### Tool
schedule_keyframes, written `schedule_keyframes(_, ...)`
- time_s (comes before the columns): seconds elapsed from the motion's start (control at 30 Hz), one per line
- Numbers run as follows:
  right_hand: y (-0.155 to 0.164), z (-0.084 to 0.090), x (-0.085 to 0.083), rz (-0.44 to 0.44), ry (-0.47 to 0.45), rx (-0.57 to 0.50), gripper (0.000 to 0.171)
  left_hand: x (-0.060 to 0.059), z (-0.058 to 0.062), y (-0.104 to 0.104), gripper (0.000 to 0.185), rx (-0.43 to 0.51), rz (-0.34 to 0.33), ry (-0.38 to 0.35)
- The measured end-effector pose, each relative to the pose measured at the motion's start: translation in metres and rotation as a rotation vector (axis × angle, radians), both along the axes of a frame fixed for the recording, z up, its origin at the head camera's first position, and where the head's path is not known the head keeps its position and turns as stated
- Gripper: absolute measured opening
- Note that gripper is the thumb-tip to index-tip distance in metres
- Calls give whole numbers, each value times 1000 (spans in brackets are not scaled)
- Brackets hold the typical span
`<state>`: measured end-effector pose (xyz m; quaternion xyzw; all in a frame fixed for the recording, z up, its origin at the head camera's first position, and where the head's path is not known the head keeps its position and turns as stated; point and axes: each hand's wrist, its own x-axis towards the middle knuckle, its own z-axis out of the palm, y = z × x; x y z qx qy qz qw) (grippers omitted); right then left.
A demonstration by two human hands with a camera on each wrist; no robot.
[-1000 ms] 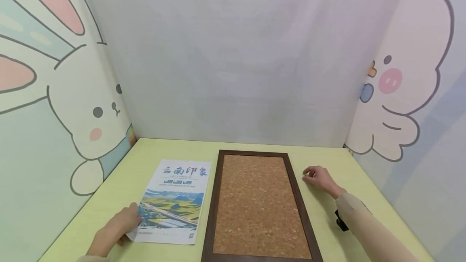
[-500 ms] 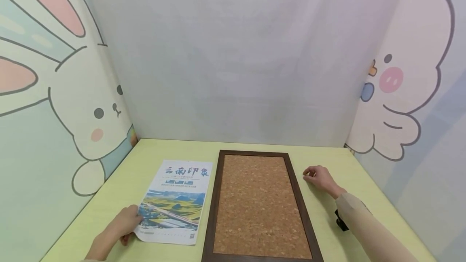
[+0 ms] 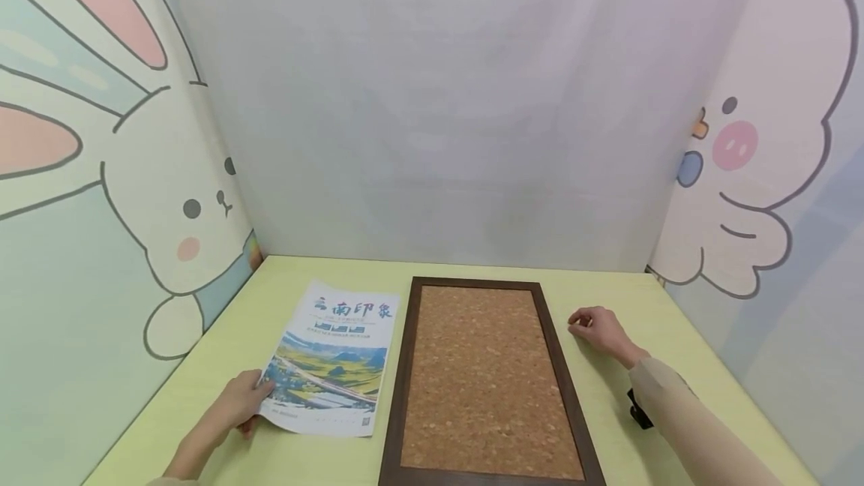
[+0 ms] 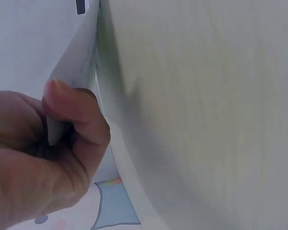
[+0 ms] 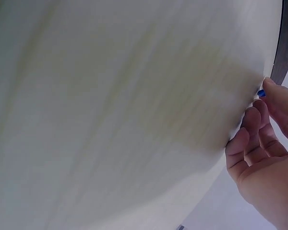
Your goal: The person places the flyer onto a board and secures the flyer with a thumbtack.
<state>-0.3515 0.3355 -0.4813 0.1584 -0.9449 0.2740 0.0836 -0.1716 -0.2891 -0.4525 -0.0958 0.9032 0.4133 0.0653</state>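
Observation:
On the left of the table, my left hand [image 3: 236, 400] grips a printed poster [image 3: 340, 351] by its lower left corner. The left wrist view has the sheet [image 4: 74, 62] caught between thumb and fingers, its edge bent up off the table. The poster's left side curls; it carries Chinese lettering above a landscape picture. To the right of a framed corkboard [image 3: 493, 373], my right hand [image 3: 601, 330] sits low at the table. Its thumb and fingertips pinch a small blue object [image 5: 261, 93], mostly hidden by the fingers.
The corkboard's dark frame [image 3: 397, 403] lies flat at the middle of the yellow-green table [image 3: 324, 463]. A black object [image 3: 638, 409] shows beneath the right forearm. Printed cartoon walls [image 3: 94, 268] stand at both sides, and a pale cloth [image 3: 439, 111] hangs behind.
My left hand has moved up and to the right with the poster, whose top and left edge have shifted and curled. The right hand keeps its place beside the corkboard; the view has turned slightly.

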Motion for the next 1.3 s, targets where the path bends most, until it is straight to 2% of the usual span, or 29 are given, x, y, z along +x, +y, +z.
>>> schedule_keyframes(0.17, -1, 2, 0, 13, -3, 0, 8, -3, 4, 0, 23, 67, 23, 4)
schedule_keyframes(0.33, 0, 1, 0, 7, 3, 10, 8, -4, 9, 3, 28, 135, -6, 10)
schedule_keyframes(0.47, 1, 3, 1, 4, 2, 16, 8, -5, 11, 3, 31, 165, -21, 31)
schedule_keyframes(0.7, 2, 4, 0, 10, -13, 24, 10, -9, 13, 3, 32, 226, -10, 29)
schedule_keyframes(1.0, 1, 3, 2, 11, -13, 15, 10, -8, 19, 6, 34, 290, -22, 60)
schedule_keyframes(1.3, 0, 5, 2, 15, -19, 12, 11, -12, 23, 24, 33, 325, -31, 80)
